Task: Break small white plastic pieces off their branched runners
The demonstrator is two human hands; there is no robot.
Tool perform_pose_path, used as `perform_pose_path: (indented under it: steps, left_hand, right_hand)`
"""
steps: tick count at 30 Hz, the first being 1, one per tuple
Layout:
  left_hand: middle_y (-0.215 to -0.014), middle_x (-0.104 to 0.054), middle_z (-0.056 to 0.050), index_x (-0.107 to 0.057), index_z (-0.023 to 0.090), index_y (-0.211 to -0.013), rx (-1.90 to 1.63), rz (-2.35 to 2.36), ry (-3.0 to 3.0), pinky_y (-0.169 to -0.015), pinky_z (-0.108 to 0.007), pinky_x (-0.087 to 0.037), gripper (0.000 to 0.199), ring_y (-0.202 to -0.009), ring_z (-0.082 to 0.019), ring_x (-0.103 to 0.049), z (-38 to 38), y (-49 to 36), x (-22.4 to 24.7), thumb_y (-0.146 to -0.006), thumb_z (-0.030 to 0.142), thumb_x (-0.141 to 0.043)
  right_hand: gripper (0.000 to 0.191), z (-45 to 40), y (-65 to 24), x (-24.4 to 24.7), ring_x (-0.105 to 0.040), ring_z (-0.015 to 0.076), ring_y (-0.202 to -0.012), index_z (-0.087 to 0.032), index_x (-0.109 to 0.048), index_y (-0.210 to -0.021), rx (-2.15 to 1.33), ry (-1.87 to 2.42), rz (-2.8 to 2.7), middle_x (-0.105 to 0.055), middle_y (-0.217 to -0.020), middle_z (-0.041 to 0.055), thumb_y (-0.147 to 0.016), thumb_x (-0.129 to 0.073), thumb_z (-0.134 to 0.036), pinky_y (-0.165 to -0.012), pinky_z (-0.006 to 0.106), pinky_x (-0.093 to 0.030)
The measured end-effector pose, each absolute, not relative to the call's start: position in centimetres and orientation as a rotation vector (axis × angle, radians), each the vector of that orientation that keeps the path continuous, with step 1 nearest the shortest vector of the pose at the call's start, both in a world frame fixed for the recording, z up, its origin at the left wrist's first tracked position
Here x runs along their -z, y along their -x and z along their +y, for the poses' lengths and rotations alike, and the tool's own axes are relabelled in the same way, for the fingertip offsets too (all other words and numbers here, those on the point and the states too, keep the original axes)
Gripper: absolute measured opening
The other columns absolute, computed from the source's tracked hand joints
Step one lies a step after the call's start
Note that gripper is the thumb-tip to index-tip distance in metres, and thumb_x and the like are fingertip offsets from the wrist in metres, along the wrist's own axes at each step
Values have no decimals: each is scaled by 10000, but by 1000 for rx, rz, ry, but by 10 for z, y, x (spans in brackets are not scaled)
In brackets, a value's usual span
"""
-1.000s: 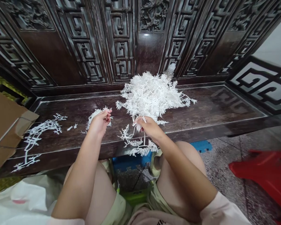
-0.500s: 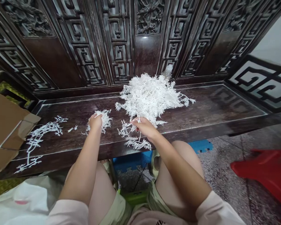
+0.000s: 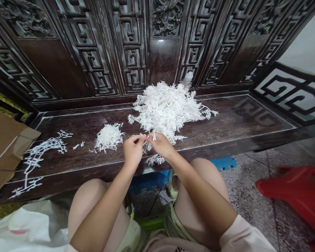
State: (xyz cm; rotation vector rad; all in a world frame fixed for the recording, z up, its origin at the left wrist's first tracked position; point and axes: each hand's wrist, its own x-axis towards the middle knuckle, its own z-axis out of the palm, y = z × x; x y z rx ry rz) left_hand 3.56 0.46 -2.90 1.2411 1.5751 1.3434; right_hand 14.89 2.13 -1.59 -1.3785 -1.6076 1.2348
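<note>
A large heap of white branched plastic pieces (image 3: 168, 105) lies on the dark wooden bench (image 3: 225, 127). In front of it, my right hand (image 3: 160, 143) pinches a white branched piece (image 3: 155, 160), part of which hangs over the bench's front edge. My left hand (image 3: 134, 148) meets the right one, its thumb and finger closed on a white tip of the piece. Left of my hands sits a small pile of white bits (image 3: 109, 137). At the far left lie bare white branched stems (image 3: 43, 152), with a few loose bits between.
A cardboard box (image 3: 7, 147) stands at the bench's left end. Behind the heap is a clear bottle (image 3: 188, 78) against the carved wooden back (image 3: 165, 59). A red plastic stool (image 3: 294, 185) is on the floor at right, a white bag (image 3: 36, 224) at lower left.
My left hand has moved right, from the small pile to my right hand, and now pinches there. The small pile is uncovered. My right hand has stayed nearly in place.
</note>
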Motion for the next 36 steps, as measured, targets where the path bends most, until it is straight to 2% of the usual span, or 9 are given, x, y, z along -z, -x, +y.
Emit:
perform_pose_path:
  steps: [5,10,19,24,26,29,32,36]
  left_hand:
    - [-635,-608,-11,-625,165,-622,-1498,1570,-1116,-602,-240,-387,203,-606,-129,-519,6,-41,30,-692,340,-547]
    - [-618,-592,-6,-606,159,-604,-1626,1504,-986,-635,-244,-395,192,-632,-129,-525,2,-38,19,-682,329,-563]
    - [-697,-618,-21,-598,151,-645,-1691,1342,-712,-659,-256,-413,164,-682,-125,-543,0,-49,17,-650,314,-587]
    - [-737,-580,-5,-512,145,-597,-1883,1637,-475,-599,-211,-388,128,-574,-53,-466,22,11,12,-701,221,-509]
    - [-764,-572,-5,-526,140,-650,-1910,1724,-550,-580,-200,-377,161,-539,-34,-423,35,48,8,-746,250,-457]
    - [-662,-573,0,-578,122,-634,-1763,1814,-727,-577,-216,-372,139,-551,-59,-441,51,85,13,-635,259,-602]
    - [-555,-565,-4,-611,118,-602,-1485,1971,-897,-583,-249,-377,137,-543,-102,-468,62,99,32,-532,220,-669]
    - [-661,-621,-46,-639,121,-708,-1140,2185,-1080,-640,-286,-382,198,-616,-158,-527,71,111,59,-533,213,-638]
  right_hand:
    - [235,20,-138,12,-375,91,-535,-167,-502,-607,-1190,1336,-1541,-450,-555,-27,-715,-427,-361,-535,223,-303]
    - [193,20,-132,6,-426,94,-601,-163,-529,-627,-1347,1230,-1412,-505,-620,-17,-686,-460,-334,-600,223,-333]
    - [155,18,-124,7,-380,76,-547,-165,-486,-608,-1501,1108,-1292,-472,-595,-28,-677,-439,-295,-540,216,-305]
    - [116,15,-151,-9,-391,77,-537,-177,-463,-609,-1603,1081,-1173,-454,-602,-20,-688,-440,-260,-561,238,-346]
    - [116,17,-172,-14,-399,84,-541,-183,-473,-626,-1502,1139,-1192,-464,-603,-9,-699,-448,-270,-566,246,-350]
    - [129,24,-193,-15,-422,96,-576,-181,-510,-662,-1301,1290,-1184,-503,-665,10,-695,-470,-299,-558,241,-353]
    - [172,27,-192,-9,-461,106,-625,-175,-548,-701,-1271,1377,-1280,-540,-732,16,-688,-502,-340,-595,244,-373]
    - [211,25,-176,-6,-494,100,-592,-172,-565,-734,-1344,1372,-1364,-563,-760,13,-697,-505,-371,-624,261,-377]
